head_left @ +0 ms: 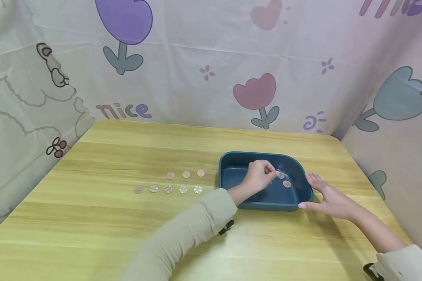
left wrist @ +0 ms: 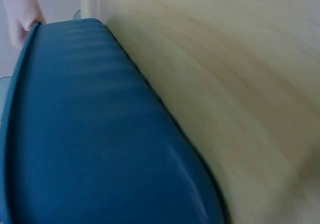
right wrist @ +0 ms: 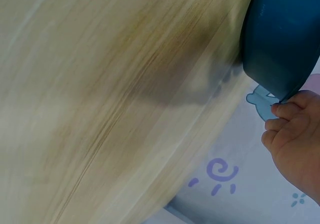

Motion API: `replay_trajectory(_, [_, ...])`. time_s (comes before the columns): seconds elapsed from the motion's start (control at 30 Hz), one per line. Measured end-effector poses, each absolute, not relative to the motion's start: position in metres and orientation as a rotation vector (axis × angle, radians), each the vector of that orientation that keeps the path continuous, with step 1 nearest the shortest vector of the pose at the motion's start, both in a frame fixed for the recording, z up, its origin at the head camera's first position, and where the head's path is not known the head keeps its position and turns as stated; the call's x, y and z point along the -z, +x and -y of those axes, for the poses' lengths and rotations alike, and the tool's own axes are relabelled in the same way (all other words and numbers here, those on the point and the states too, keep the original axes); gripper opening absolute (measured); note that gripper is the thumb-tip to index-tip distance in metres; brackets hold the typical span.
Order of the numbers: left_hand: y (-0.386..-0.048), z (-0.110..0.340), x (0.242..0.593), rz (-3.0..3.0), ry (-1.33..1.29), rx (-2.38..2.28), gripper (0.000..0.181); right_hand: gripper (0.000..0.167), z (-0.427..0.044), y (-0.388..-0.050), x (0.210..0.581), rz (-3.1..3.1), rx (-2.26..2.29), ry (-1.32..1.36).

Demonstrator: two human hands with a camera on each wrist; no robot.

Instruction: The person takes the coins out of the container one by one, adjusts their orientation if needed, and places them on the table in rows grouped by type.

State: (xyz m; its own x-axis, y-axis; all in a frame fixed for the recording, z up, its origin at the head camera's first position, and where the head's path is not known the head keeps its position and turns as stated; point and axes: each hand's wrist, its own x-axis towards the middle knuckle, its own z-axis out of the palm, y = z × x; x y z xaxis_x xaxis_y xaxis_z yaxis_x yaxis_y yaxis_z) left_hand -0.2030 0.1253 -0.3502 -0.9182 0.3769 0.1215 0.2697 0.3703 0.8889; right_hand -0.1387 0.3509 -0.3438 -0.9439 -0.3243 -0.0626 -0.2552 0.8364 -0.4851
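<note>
A dark blue rectangular plastic basin with rounded corners stands on the table. My left hand reaches inside, thumb and index fingertips pinching a copper-coloured coin near the basin's right end. Close by, a second copper coin lies flat on the basin floor. My right hand holds the basin's right end, thumb at the near corner and fingers along the far side. In the right wrist view, its fingers bend at the rim. The left wrist view mostly shows the basin's outer wall.
Left of the basin, coins lie on the wooden table in two rows: three copper coins, with the middle one, and several silvery ones, including a middle coin. A printed cloth hangs behind the table and along both sides.
</note>
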Motion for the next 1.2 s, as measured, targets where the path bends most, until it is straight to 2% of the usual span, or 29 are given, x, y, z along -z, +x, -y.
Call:
replay_trajectory(0.27, [-0.21, -0.162, 0.357, -2.583, 0.437, -1.504, 0.013, 0.097, -0.35, -0.14, 0.344, -2.867, 0.737, -0.47])
replay_trajectory(0.47, [-0.214, -0.185, 0.359, -2.624, 0.225, -1.341, 0.015, 0.098, -0.348, -0.141, 0.344, -2.872, 0.716, -0.464])
replay_trajectory(0.6, [-0.214, -0.194, 0.366, -2.682, 0.172, -1.205, 0.009, 0.098, -0.348, -0.14, 0.344, -2.877, 0.713, -0.467])
replay_trajectory(0.8, [-0.214, -0.199, 0.373, -2.734, 0.228, -1.017, 0.018, 0.097, -0.35, -0.139, 0.344, -2.878, 0.729, -0.473])
replay_trajectory(1.2, [-0.212, -0.201, 0.375, -2.796, 0.433, -0.66, 0.008, 0.097, -0.352, -0.139, 0.344, -2.878, 0.734, -0.482])
